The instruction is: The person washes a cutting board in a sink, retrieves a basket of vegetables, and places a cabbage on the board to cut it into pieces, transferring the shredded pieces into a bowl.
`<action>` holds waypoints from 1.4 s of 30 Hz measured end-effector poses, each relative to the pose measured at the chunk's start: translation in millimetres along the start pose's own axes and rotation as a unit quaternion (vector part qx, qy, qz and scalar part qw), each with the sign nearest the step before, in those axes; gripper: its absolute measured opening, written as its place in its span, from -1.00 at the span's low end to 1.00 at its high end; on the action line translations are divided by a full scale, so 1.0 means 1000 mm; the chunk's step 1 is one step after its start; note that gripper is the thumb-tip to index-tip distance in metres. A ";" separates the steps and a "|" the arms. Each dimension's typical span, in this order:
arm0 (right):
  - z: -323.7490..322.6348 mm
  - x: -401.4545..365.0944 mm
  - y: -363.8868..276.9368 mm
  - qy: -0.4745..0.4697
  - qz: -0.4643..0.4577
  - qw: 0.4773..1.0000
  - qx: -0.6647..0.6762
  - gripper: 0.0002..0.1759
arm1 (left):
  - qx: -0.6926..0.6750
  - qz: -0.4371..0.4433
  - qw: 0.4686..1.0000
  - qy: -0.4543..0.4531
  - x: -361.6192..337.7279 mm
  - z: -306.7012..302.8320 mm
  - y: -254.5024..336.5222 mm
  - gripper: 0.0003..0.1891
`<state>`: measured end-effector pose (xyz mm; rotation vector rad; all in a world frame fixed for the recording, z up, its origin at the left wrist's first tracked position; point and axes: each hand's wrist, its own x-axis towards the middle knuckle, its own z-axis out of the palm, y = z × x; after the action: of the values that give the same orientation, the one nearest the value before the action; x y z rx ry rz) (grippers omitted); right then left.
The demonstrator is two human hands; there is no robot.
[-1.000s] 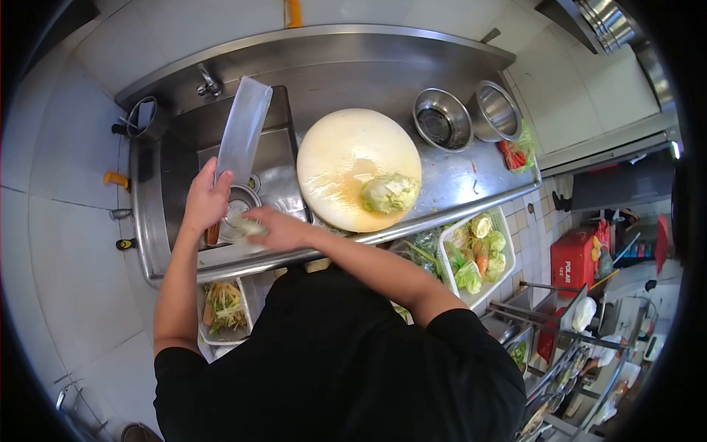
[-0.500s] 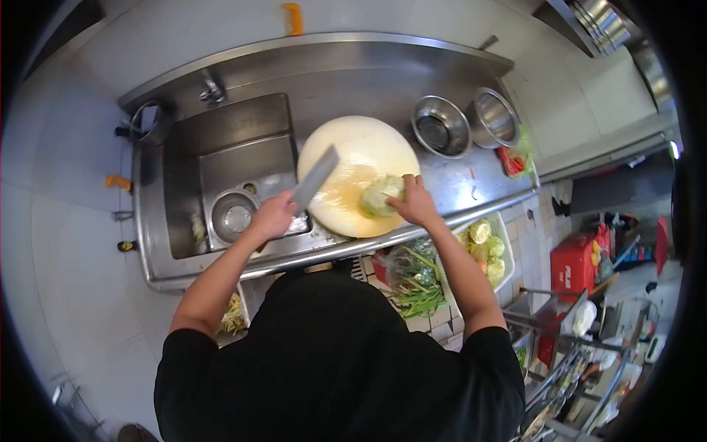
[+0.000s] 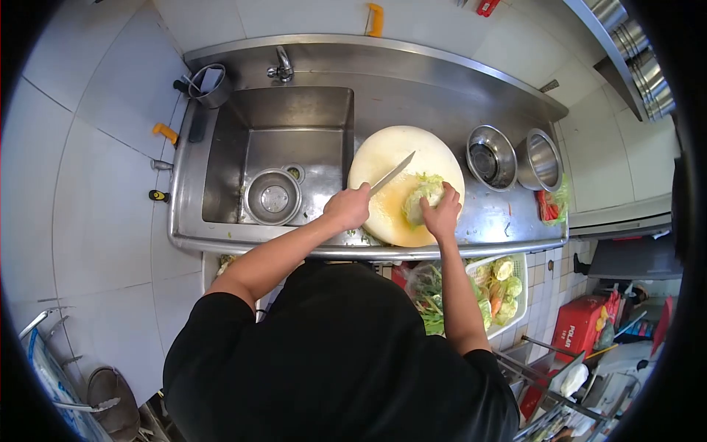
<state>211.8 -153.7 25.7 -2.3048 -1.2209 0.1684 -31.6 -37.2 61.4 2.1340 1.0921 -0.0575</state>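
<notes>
My left hand (image 3: 347, 208) grips the handle of a cleaver (image 3: 391, 173), its blade raised edge-on over the round pale cutting board (image 3: 383, 151). My right hand (image 3: 442, 214) presses down on a green cabbage piece (image 3: 421, 193) lying on the right part of the board. The blade sits just left of the cabbage, with some cut leaves beside it.
A steel sink (image 3: 276, 129) with a small metal bowl (image 3: 273, 197) lies to the left, tap (image 3: 280, 68) behind. Two steel bowls (image 3: 491, 157) (image 3: 539, 160) stand right of the board. Below the counter, a white basket (image 3: 504, 283) holds vegetables. A red box (image 3: 581, 323) stands on the floor.
My left hand brought the cleaver from over the sink to the board. My right hand left the sink and settled on the cabbage. The view shifted so the sink is more central.
</notes>
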 end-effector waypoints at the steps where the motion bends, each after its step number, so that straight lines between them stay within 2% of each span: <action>1: 0.002 0.000 0.000 0.001 -0.023 0.999 0.041 -0.20 | -0.006 0.000 1.000 0.006 0.001 0.001 0.002 -0.76; 4: 0.003 -0.003 -0.001 -0.006 -0.046 0.996 0.079 -0.22 | -0.006 0.003 1.000 0.007 0.006 0.000 0.010 -0.75; 6: 0.013 -0.007 0.007 0.037 -0.077 0.992 0.087 -0.23 | 0.011 -0.002 1.000 -0.009 0.009 -0.001 0.015 -0.70; 9: 0.030 -0.012 0.010 0.082 -0.091 0.990 0.077 -0.25 | 0.048 0.057 0.994 0.079 0.026 0.027 0.016 -0.50; 11: 0.039 -0.012 0.007 0.106 -0.103 0.987 0.063 -0.25 | 0.131 0.073 0.987 0.063 0.058 0.054 0.009 -0.35; 12: 0.042 -0.014 0.006 0.110 -0.097 0.987 0.060 -0.26 | 0.104 0.081 0.989 0.068 0.069 0.066 0.004 -0.39; 14: 0.046 -0.012 0.003 0.125 -0.083 0.987 0.054 -0.27 | 0.122 0.138 0.981 0.059 0.059 0.050 -0.002 -0.46; 15: 0.046 -0.012 0.005 0.125 -0.083 0.987 0.059 -0.27 | 0.081 0.145 0.980 0.106 0.055 0.036 -0.013 -0.55; 17: 0.048 -0.014 0.011 0.126 -0.078 0.987 0.067 -0.27 | -0.022 0.061 0.982 0.175 0.069 0.022 -0.083 -0.63; 18: 0.050 -0.014 0.015 0.126 -0.092 0.986 0.065 -0.27 | -0.074 0.018 0.956 0.285 0.077 0.031 -0.144 -0.67; 19: 0.051 -0.013 0.019 0.128 -0.103 0.984 0.063 -0.27 | -0.082 -0.085 0.936 0.333 0.087 0.043 -0.217 -0.67; 20: 0.052 -0.014 0.022 0.129 -0.112 0.984 0.061 -0.27 | -0.037 -0.227 0.957 0.178 0.077 0.015 -0.260 -0.64; 21: 0.054 -0.015 0.023 0.127 -0.107 0.984 0.061 -0.27 | -0.045 -0.341 0.936 0.072 0.061 -0.006 -0.290 -0.58; 22: 0.054 -0.014 0.023 0.129 -0.100 0.985 0.060 -0.27 | -0.006 -0.341 0.940 0.017 0.059 0.016 -0.364 -0.52; 23: 0.054 -0.013 0.021 0.126 -0.104 0.985 0.058 -0.26 | -0.104 -0.467 0.873 0.096 0.066 0.052 -0.432 -0.48; 24: 0.051 -0.011 0.017 0.115 -0.100 0.987 0.050 -0.27 | -0.128 -0.477 0.866 0.081 0.054 0.051 -0.454 -0.43; 25: 0.051 -0.009 0.016 0.112 -0.093 0.988 0.052 -0.27 | -0.120 -0.479 0.869 0.038 0.060 0.075 -0.504 -0.37; 27: 0.051 -0.010 0.015 0.110 -0.083 0.989 0.052 -0.27 | -0.101 -0.487 0.868 0.014 0.058 0.087 -0.523 -0.43; 31: 0.051 -0.010 0.016 0.089 -0.065 0.993 0.039 -0.26 | -0.079 -0.447 0.887 -0.083 0.105 0.153 -0.579 -0.29; 32: 0.049 -0.012 0.015 0.081 -0.056 0.995 0.031 -0.26 | -0.029 -0.442 0.887 -0.127 0.120 0.170 -0.579 -0.24; 34: 0.049 -0.010 0.010 0.073 -0.047 0.995 0.041 -0.29 | -0.050 -0.477 0.874 -0.084 0.110 0.117 -0.512 -0.33; 37: 0.050 -0.011 0.011 0.085 -0.054 0.995 0.027 -0.29 | -0.079 -0.428 0.900 -0.033 0.110 0.045 -0.478 -0.44; 39: 0.050 -0.012 0.012 0.078 -0.043 0.995 0.039 -0.28 | -0.063 -0.410 0.910 -0.002 0.102 0.019 -0.486 -0.44; 42: 0.048 -0.011 0.009 0.069 -0.039 0.996 0.031 -0.27 | 0.035 -0.325 0.945 -0.017 0.111 0.066 -0.577 -0.12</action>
<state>195.7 -148.1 -21.4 -2.1727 -1.2168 0.0197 -357.8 215.1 -362.0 1.7340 1.7474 -0.4436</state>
